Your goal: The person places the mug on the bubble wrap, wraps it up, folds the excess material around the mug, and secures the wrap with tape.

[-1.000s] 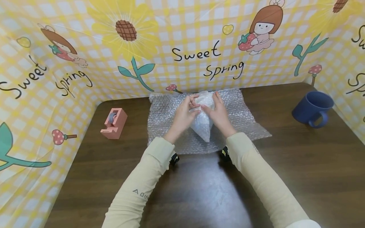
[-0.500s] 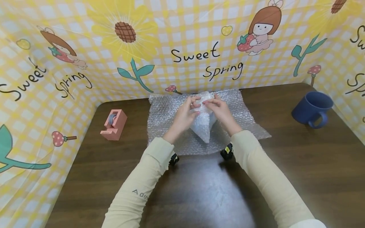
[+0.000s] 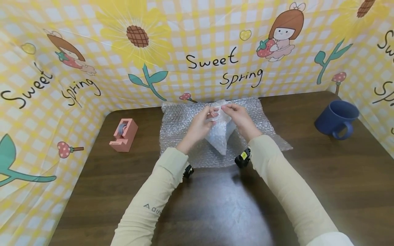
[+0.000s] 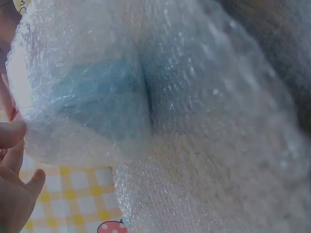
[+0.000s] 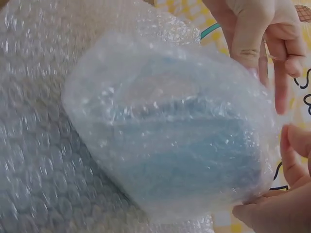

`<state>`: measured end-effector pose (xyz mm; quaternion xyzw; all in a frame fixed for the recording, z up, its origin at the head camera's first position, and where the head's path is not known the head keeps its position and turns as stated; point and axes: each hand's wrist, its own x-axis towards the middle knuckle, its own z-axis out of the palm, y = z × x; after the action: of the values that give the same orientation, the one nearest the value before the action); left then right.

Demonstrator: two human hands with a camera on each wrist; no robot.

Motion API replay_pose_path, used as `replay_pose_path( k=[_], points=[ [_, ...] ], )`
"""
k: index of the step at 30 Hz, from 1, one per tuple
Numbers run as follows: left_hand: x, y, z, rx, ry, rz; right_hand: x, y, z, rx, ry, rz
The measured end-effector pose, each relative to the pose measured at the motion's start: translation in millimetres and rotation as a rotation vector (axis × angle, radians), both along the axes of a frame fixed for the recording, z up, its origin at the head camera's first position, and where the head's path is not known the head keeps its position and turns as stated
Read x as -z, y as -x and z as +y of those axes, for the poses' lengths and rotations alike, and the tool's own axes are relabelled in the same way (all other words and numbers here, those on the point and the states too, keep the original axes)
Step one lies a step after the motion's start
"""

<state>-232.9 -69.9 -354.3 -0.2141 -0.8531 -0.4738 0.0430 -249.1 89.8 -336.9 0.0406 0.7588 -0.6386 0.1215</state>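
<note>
A pointed bundle of bubble wrap (image 3: 218,135) stands over the bubble wrap sheet (image 3: 175,131). Through its layers a light-blue thing (image 5: 194,150) shows, its kind blurred by the wrap. My left hand (image 3: 199,125) holds the bundle's left side near the top, fingers bent at its edge. Opposite it, my right hand (image 3: 242,119) pinches the wrap at the top with thumb and fingers. In the right wrist view, the left hand (image 5: 262,34) reaches down from above and the right hand (image 5: 284,199) grips the lower right edge. The fingertips of both hands are close together.
A pink tape dispenser (image 3: 124,135) with a roll in it stands on the left of the brown table (image 3: 215,205). At the far right is a blue mug (image 3: 337,119). A yellow checked cloth (image 3: 172,41) hangs along the back and both sides.
My right hand has turned and drawn its fingertips up to the bundle's top, from flat along the side to a pinch. The left hand has stayed nearly still.
</note>
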Motion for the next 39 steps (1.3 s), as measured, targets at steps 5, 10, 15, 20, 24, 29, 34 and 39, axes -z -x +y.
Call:
replay_pose_path(
  k=[5,10,15,20,24,29,34,39],
  points=[
    [0.9,1.0,1.1,-0.028,-0.002,-0.058,-1.1,2.5,-0.5,-0.004,-0.092,0.016],
    [2.5,0.8,0.0,-0.018,-0.031,-0.133,-3.7,4.0,2.5,-0.061,-0.195,0.012],
    [6.1,0.2,-2.3,-0.043,-0.047,-0.158,-4.5,5.0,3.4,-0.096,-0.235,0.0],
    [7.7,0.8,-2.0,-0.081,-0.001,-0.05,-5.8,5.8,2.3,-0.085,-0.252,0.018],
    [9.1,1.1,-0.3,-0.104,0.02,0.009,-6.3,6.1,2.3,-0.057,-0.248,0.029],
    [9.6,0.2,4.2,-0.098,0.007,0.071,-4.9,6.3,3.2,0.009,-0.213,0.066],
    [9.5,-2.1,8.9,-0.112,-0.007,0.051,-4.3,6.4,4.6,0.042,-0.195,0.073],
    [10.4,-3.4,11.4,-0.147,0.05,0.073,-5.4,8.7,6.8,0.015,-0.198,0.04]
  ],
)
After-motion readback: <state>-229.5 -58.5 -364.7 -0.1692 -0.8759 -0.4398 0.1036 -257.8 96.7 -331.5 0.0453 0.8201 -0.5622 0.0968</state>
